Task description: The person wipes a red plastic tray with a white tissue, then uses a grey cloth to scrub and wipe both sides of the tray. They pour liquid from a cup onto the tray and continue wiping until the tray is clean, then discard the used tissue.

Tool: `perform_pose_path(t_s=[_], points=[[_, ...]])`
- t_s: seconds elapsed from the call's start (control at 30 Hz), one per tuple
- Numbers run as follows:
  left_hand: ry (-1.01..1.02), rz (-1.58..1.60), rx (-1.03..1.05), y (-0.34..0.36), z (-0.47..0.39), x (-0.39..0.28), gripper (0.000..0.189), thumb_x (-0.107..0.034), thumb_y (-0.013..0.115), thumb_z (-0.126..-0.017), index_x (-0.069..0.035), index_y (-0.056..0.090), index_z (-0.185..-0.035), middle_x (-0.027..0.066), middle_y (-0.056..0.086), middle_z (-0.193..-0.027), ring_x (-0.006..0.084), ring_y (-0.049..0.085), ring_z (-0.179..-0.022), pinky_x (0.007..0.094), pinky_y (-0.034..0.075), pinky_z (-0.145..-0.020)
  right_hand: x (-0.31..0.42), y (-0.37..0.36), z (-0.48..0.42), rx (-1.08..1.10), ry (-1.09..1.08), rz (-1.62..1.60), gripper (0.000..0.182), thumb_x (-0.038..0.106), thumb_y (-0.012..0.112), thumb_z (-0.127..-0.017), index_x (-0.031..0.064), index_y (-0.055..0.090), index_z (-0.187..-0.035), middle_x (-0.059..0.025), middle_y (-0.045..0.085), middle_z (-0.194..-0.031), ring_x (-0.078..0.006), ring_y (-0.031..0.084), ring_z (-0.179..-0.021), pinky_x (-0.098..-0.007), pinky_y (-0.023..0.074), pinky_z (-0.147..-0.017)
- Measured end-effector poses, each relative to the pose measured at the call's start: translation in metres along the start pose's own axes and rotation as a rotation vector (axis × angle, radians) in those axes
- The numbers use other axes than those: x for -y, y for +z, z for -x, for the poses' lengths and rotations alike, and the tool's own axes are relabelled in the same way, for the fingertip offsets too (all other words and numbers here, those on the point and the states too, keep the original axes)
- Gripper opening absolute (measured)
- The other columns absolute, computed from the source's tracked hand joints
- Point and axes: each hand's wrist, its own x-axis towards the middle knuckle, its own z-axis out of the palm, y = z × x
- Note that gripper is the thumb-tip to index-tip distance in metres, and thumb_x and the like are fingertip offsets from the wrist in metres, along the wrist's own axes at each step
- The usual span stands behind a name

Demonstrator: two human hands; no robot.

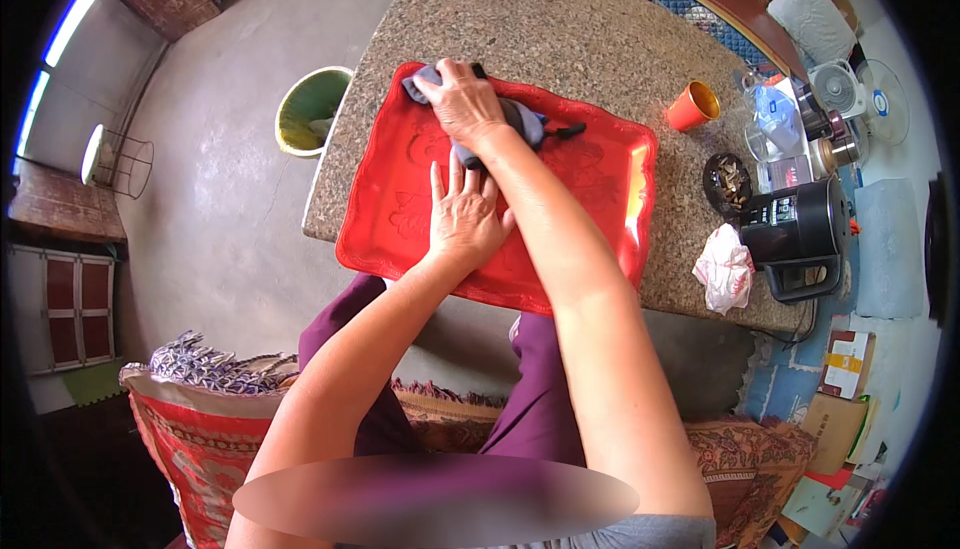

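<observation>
A red tray (390, 226) with a scalloped rim and an embossed pattern lies on the speckled stone tabletop (517, 13), its near edge jutting past the table. Toward the tray's far left corner, my right hand (465, 103) has its fingers curled on a bunched grey cloth (531, 126) with dark edging and a dark strap-like end. Part of the cloth is hidden under that hand and forearm. My left hand (469, 223) rests flat on the tray just below, fingers spread, its fingertips close to the cloth's near edge.
To the right stand an orange cup (691, 106), a dark ashtray (727, 184) with cigarette butts, a crumpled plastic bag (724, 270) and a black electric kettle (795, 223). A waste bin (300, 114) stands on the floor at left. Behind me is a sofa with a patterned cover (750, 455).
</observation>
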Motion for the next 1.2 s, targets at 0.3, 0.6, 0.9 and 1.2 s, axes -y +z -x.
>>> perform_pose_path(t_s=[0.3,0.6,0.9,1.2], points=[[-0.021,0.077,-0.013,-0.003,0.004,0.002,0.078,-0.052,0.056,-0.089,-0.012,0.033,-0.151,0.0229,0.023,-0.158,0.0387,0.019,-0.148,0.0572,0.012,-0.119,-0.12,-0.116,0.167,0.134,0.536,0.378,0.04,0.035,0.041,-0.102,0.0042,0.05,-0.126,-0.022,0.053,-0.119,-0.0433,0.057,-0.109,-0.0489,0.0542,-0.083],[0.037,0.061,0.0,-0.002,0.001,-0.017,0.078,-0.052,0.055,-0.09,-0.011,0.033,-0.151,0.023,0.023,-0.157,0.0395,0.018,-0.148,0.059,0.011,-0.118,-0.062,-0.059,0.101,-0.078,-0.065,0.328,0.026,0.014,0.055,-0.089,0.0123,0.065,-0.114,-0.0106,0.058,-0.106,-0.0282,0.059,-0.1,-0.0373,0.0583,-0.069],[0.014,0.095,-0.023,0.0,0.006,-0.012,0.08,-0.054,0.057,-0.088,-0.011,0.033,-0.151,0.0233,0.025,-0.157,0.0397,0.02,-0.147,0.0588,0.012,-0.118,-0.104,-0.093,0.149,0.122,-0.014,0.437,0.037,0.008,0.054,-0.09,0.0158,0.065,-0.124,-0.0107,0.057,-0.113,-0.0276,0.059,-0.106,-0.0348,0.0606,-0.069],[0.022,0.087,-0.024,0.003,0.006,-0.012,0.078,-0.054,0.052,-0.09,-0.008,0.034,-0.151,0.0239,0.025,-0.156,0.0414,0.018,-0.147,0.0621,0.009,-0.117,-0.088,-0.085,0.133,0.117,0.047,0.308,0.038,0.007,0.057,-0.086,0.0104,0.064,-0.123,-0.0147,0.056,-0.109,-0.0332,0.06,-0.104,-0.0405,0.0573,-0.078]])
